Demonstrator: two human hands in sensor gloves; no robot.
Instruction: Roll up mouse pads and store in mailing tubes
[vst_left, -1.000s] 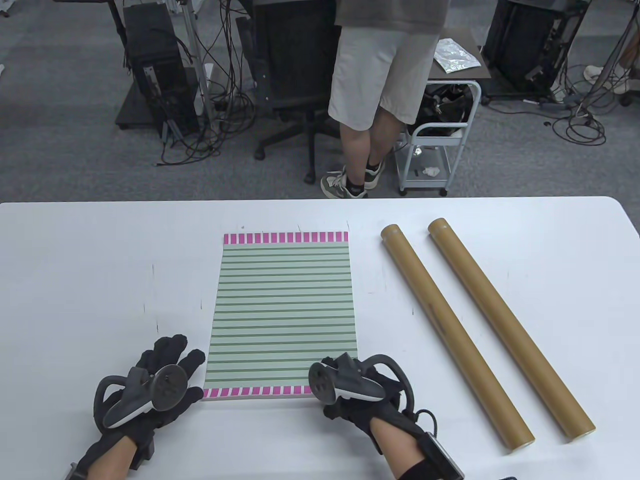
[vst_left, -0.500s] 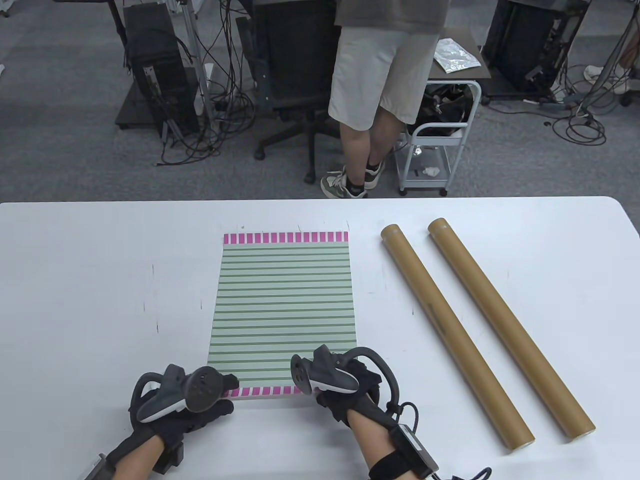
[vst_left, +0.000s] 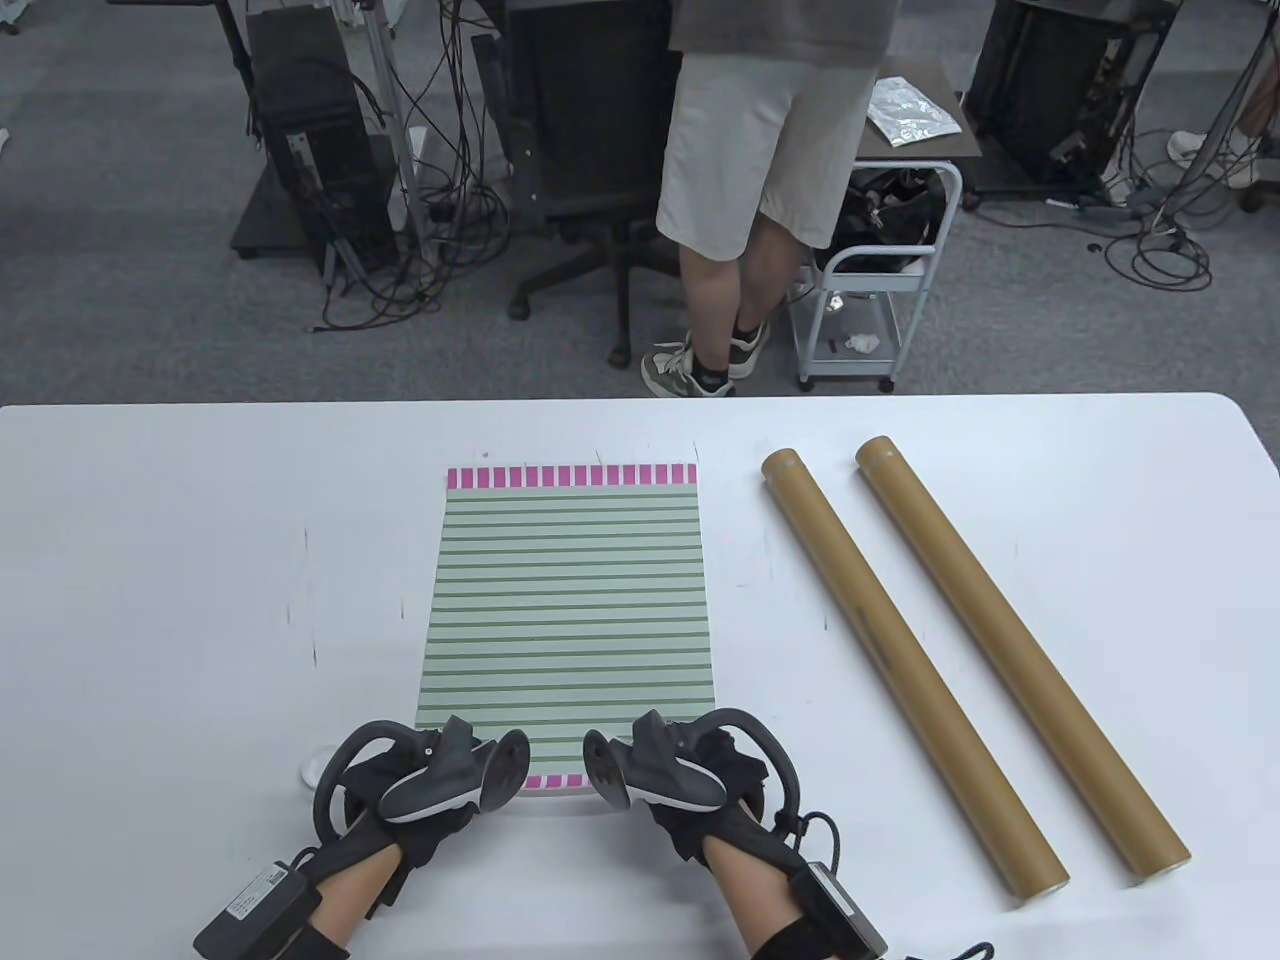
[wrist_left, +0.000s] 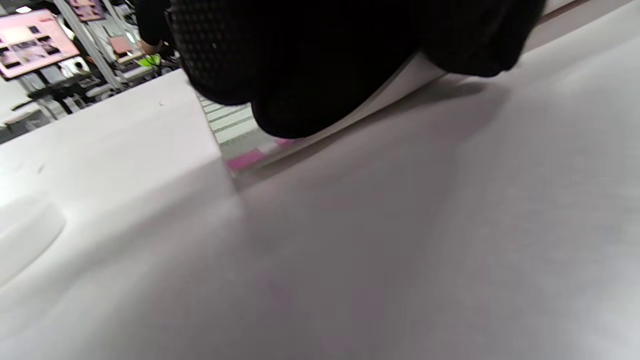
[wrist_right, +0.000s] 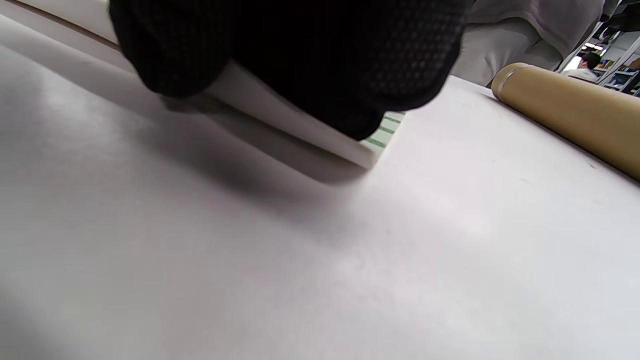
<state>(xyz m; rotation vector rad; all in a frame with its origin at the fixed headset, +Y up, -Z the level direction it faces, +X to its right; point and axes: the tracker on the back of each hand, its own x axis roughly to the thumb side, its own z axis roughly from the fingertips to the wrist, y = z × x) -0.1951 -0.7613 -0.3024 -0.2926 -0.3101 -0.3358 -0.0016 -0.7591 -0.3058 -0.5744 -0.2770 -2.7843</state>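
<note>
A green-striped mouse pad (vst_left: 565, 600) with pink bands at its far and near ends lies flat in the middle of the white table (vst_left: 150, 560). My left hand (vst_left: 430, 790) holds its near left corner, and my right hand (vst_left: 690, 775) holds its near right corner. In the right wrist view my fingers (wrist_right: 300, 55) curl over the pad's white edge (wrist_right: 280, 115), which is raised a little off the table. In the left wrist view my fingers (wrist_left: 310, 60) cover the pad (wrist_left: 240, 150) at its pink corner. Two brown mailing tubes (vst_left: 905, 670) (vst_left: 1020, 660) lie side by side to the right.
A person in shorts (vst_left: 760, 150) stands just beyond the table's far edge, next to a small cart (vst_left: 880, 300) and an office chair (vst_left: 590, 130). A small pale round thing (vst_left: 315, 770) lies on the table by my left hand.
My left hand has moved right to the pad's near left corner. My right hand has shifted slightly left along the near edge. The pad and tubes have not moved.
</note>
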